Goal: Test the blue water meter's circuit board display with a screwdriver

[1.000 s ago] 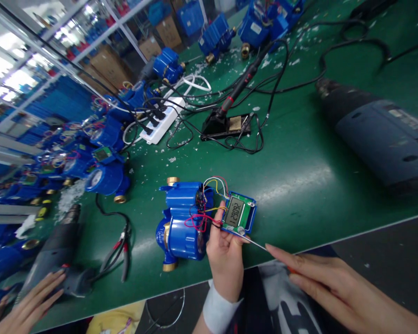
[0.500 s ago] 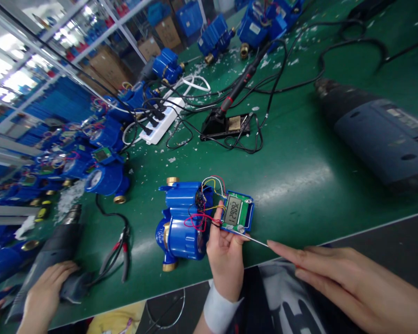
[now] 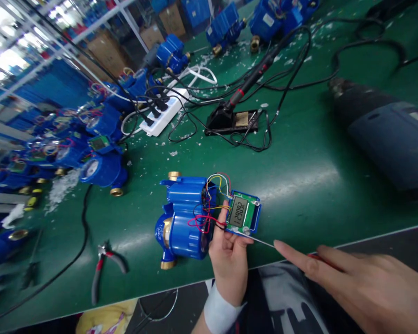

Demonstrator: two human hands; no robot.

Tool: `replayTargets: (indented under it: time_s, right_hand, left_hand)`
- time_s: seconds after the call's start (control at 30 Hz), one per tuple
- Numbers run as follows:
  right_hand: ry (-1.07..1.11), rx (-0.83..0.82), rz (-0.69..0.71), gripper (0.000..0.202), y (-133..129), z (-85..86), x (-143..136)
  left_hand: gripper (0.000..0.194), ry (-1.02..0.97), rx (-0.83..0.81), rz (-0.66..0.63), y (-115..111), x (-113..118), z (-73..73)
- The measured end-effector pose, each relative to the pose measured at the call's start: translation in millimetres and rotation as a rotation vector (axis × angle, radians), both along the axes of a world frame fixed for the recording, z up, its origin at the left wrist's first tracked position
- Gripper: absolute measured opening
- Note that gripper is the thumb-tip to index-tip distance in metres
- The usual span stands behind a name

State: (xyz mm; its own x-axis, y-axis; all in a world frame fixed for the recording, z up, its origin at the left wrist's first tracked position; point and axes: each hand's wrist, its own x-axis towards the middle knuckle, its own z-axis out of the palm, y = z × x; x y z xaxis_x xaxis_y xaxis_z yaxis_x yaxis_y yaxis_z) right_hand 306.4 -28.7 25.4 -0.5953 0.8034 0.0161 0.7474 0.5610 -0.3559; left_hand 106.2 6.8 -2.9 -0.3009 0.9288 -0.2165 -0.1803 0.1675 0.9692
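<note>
My left hand (image 3: pixel 229 257) grips the near edge of a green circuit board with an LCD display (image 3: pixel 243 213), set in a blue frame. Coloured wires (image 3: pixel 212 204) tie the board to a blue water meter body (image 3: pixel 184 221) with brass fittings, lying on the green bench (image 3: pixel 299 157). My right hand (image 3: pixel 362 287) holds a thin screwdriver (image 3: pixel 264 242) with a red handle, index finger stretched along the shaft. Its tip touches the board's near corner.
Red-handled pliers (image 3: pixel 102 266) lie at the left near the bench edge. A large heat gun (image 3: pixel 386 134) rests at the right. Behind are a soldering iron on its stand (image 3: pixel 231 118), a white power strip (image 3: pixel 165 111), tangled cables and several blue meters (image 3: pixel 101 169).
Another person's hand took the dark heat gun from the left near edge; it is out of view now. The view shifted slightly. My hands keep their hold on the board and the screwdriver.
</note>
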Motion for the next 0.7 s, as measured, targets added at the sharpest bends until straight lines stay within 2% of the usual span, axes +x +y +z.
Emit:
replayTargets:
  time_s: [0.07,0.13,0.4,0.57,0.7]
  right_hand:
    - [-0.022,0.091,-0.007,0.080,-7.1,-8.8,-0.9]
    - [0.058,0.091,0.019,0.080,-8.5,-13.5,-2.5]
    - [0.431,-0.202,-0.016,0.054,1.8,-8.5,-11.5]
    - [0.617,-0.358,-0.122,0.047,3.7,-8.0,-16.5]
    - [0.687,-0.565,-0.203,0.038,3.6,-8.0,-18.8]
  left_hand:
    - [0.065,0.009,-0.004,0.017,0.4,0.9,-0.2]
    - [0.065,0.015,-0.008,0.033,0.4,1.6,0.2]
    - [0.066,-0.003,-0.002,0.004,3.8,1.0,4.4]
    - [0.068,-0.011,0.015,-0.019,2.6,0.0,4.2]
    - [0.068,-0.013,0.035,-0.041,1.6,-0.4,4.4]
